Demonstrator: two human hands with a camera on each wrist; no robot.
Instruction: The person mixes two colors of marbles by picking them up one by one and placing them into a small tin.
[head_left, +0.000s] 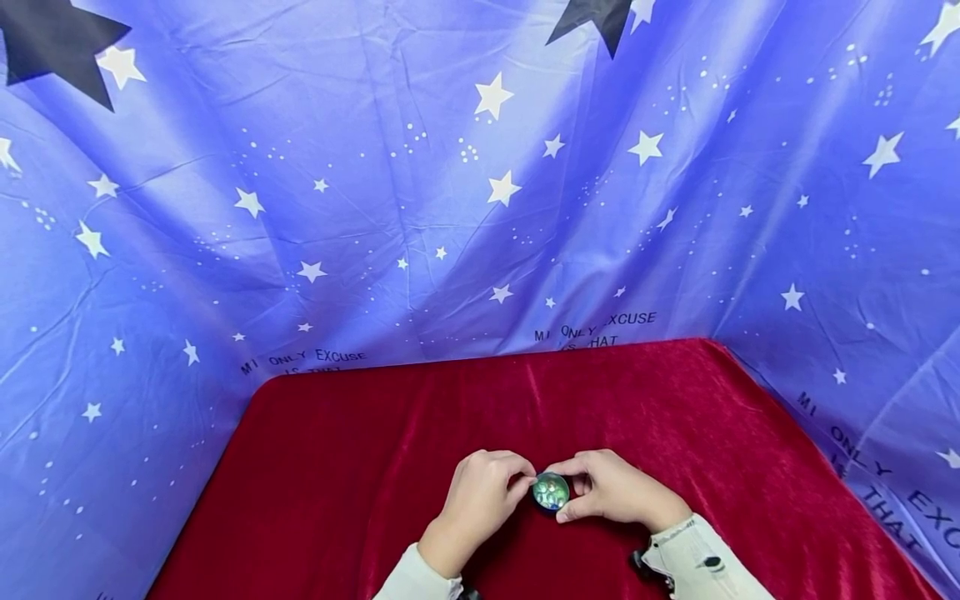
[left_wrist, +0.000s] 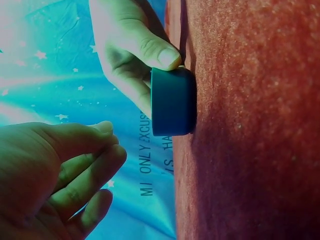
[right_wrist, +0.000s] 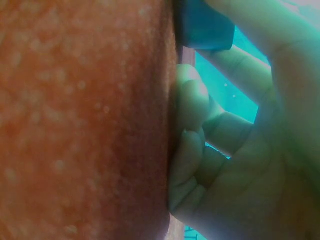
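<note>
A small, round, dark blue container [left_wrist: 174, 102] stands on the red cloth, its open top facing up. Inside it, in the head view, lie several shiny, clear, greenish rounded pieces [head_left: 551, 492]. My right hand [head_left: 611, 492] grips the container from the right, thumb at the near side and a finger at the far side; its other fingers [right_wrist: 190, 155] curl low by the cloth. My left hand [head_left: 487, 492] is just left of the rim, thumb tip and fingertips [left_wrist: 106, 127] brought together. Nothing shows between those tips. In the left wrist view, that hand is apart from the container.
Red velvet-like cloth [head_left: 360, 467] covers the table. Blue fabric [head_left: 420, 192] with stars and printed words hangs behind it and along both sides. Pale sleeves [head_left: 701, 558] with dark wrist gear reach in from the near edge.
</note>
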